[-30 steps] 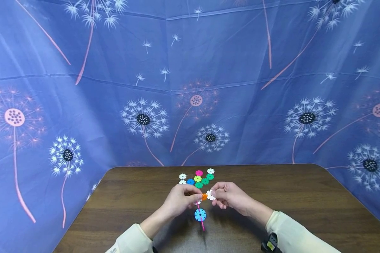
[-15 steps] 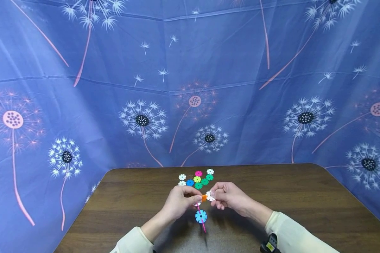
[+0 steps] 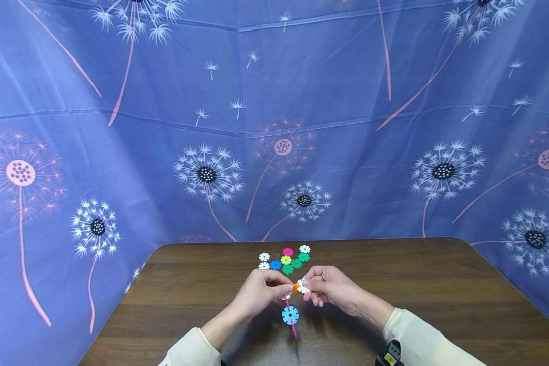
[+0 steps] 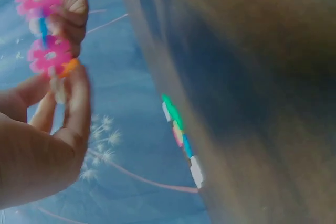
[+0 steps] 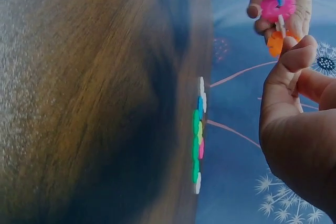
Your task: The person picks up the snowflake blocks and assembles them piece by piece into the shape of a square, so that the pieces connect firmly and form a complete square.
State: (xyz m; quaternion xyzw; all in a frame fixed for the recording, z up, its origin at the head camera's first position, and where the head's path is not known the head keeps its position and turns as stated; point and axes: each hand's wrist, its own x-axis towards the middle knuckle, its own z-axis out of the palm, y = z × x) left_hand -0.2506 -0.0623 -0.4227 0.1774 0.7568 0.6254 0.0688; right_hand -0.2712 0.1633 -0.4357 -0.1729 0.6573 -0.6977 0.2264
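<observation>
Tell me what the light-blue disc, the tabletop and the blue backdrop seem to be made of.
Light-blue disc: probably smooth moulded plastic, judging by its even color and clean notches.
Tabletop: wood or wood-look laminate, slightly glossy; brown grain shows, and glare in the right wrist view.
Blue backdrop: likely printed fabric, fairly matte, given its creases and soft folds.

Brightly lit backdrop (image 3: 357, 152), soft dark shadows across tabletop (image 3: 439, 284), left wrist view blurred

The left forearm (image 3: 229, 320) and right forearm (image 3: 372, 305) angle inward from the near side. The left hand (image 3: 262, 291) and right hand (image 3: 330, 288) nearly meet, fingertips toward each other, each pinching between thumb and bent forefinger.
</observation>
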